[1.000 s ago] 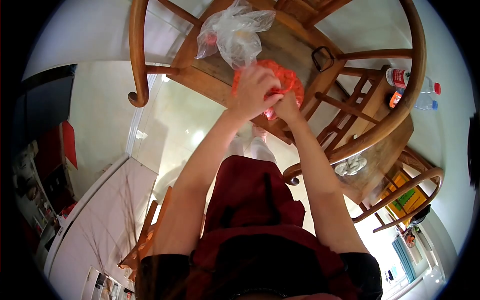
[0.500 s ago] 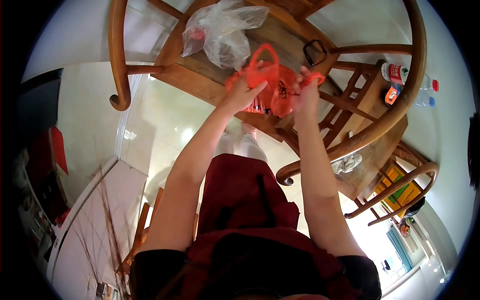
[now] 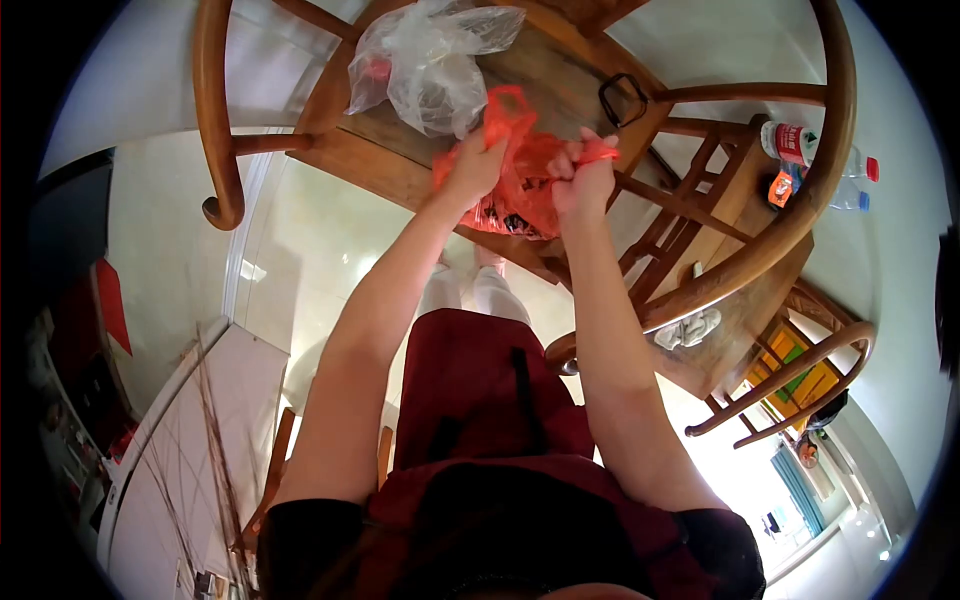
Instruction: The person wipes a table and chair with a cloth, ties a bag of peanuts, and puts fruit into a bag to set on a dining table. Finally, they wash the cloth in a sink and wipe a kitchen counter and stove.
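Note:
A red plastic bag with dark printing rests at the front edge of a wooden chair seat. My left hand is closed on the bag's left handle, which loops up above the fingers. On the other side my right hand grips the right handle, and a bit of red plastic shows over its fingers. What the bag contains is hidden. Behind it on the seat lies a crumpled clear plastic bag with something pinkish-red inside.
A black loop-shaped object lies on the seat's right side. Curved wooden armrests frame the seat. At right, a wooden table carries plastic bottles and a whitish cloth.
My right hand has moved slightly left and its fingers have closed more around the handle. The left handle, a wide open loop before, is now bunched in my left hand.

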